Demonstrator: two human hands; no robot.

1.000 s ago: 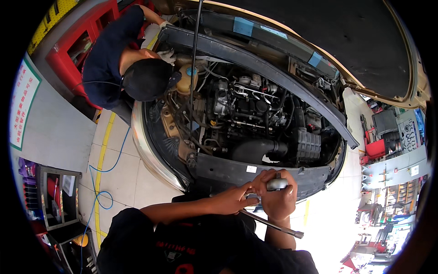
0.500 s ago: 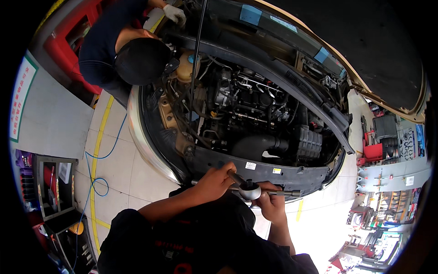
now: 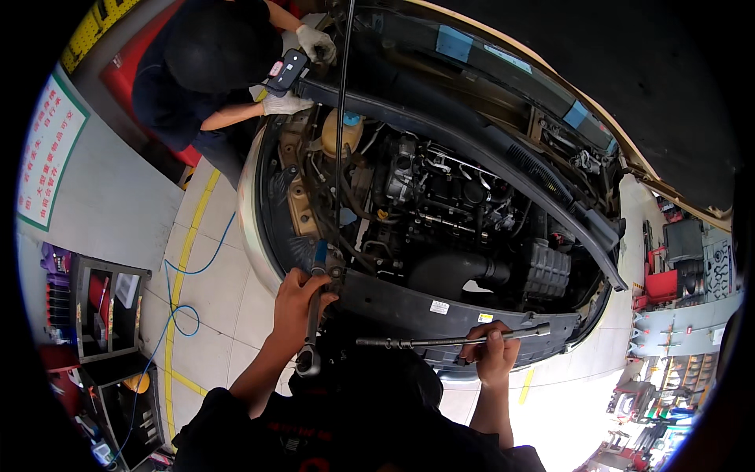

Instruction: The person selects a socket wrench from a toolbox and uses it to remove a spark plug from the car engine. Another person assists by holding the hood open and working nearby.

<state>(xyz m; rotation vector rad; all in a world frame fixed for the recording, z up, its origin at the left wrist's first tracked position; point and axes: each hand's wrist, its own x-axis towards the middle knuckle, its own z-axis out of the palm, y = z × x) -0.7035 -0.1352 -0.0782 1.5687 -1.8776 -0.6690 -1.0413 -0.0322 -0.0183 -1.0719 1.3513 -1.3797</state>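
My left hand [image 3: 295, 307] is wrapped round a ratchet wrench [image 3: 311, 334]. The blue end of the wrench points away from me over the car's front edge, and its round head is toward my body. Off to the right, my right hand [image 3: 492, 354] grips a long metal extension bar [image 3: 417, 342] with what looks like a socket at its right end. The bar lies nearly level, apart from the wrench. Both hands are in front of an open engine bay, where the engine [image 3: 448, 189] and a black air duct [image 3: 440, 271] are exposed.
A black prop rod [image 3: 343, 118] rises on the bay's left. Beyond the left fender, a co-worker [image 3: 212, 63] in white gloves leans in beside a coolant tank [image 3: 340, 134]. A blue hose [image 3: 182, 271] crosses the tiled floor, and a tool cart [image 3: 110, 315] stands left.
My hands have moved apart, separating the ratchet wrench from the extension bar. The wrench has swung left and now points away from me. The co-worker has shifted, and both gloved hands now show.
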